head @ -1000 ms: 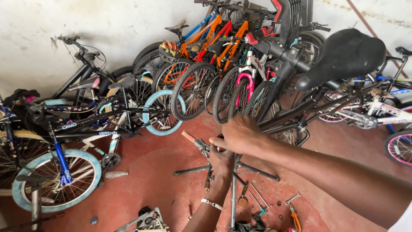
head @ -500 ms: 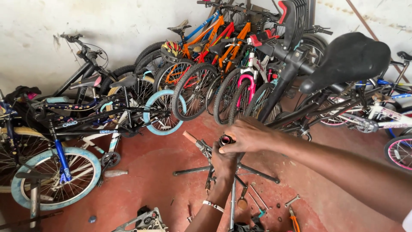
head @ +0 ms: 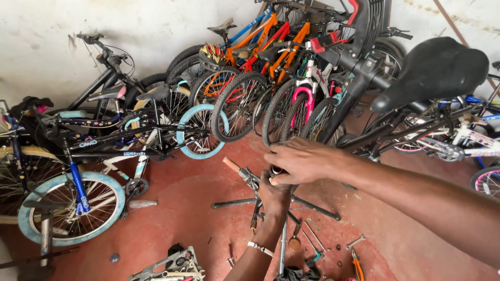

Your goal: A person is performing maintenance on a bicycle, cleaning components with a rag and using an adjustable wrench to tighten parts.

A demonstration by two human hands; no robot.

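Grips the upright metal tube (head: 283,244) with the left hand (head: 273,193), fist closed around it just below its dark top end (head: 275,170). Covers that top end with the right hand (head: 301,161), fingers curled and pressed down over it; cannot tell whether anything small sits pinched beneath them. Stands the tube above the red floor (head: 172,208), in the middle of the view, just beside a handlebar with a tan grip (head: 232,165) and thin black bars (head: 312,207) lying crosswise.

Risks, as judged from here:
- Could slip sideways off the tube top under a hard push or twist, throwing the right knuckles toward the nearest bicycle tyre (head: 237,106) or its spokes.
- Could trap skin of the left fist between the tube and the right palm, with the two hands touching.
- Could lose the tube's footing, its lower end hidden among clutter, and tip it onto the loose tools.
- Could scatter or lose small parts: bolts, a spanner (head: 355,241) and orange-handled pliers (head: 357,265) lie close around the base.
- Could bump the black saddle (head: 432,70) hanging near the right forearm, knocking the closely packed bicycles against each other.
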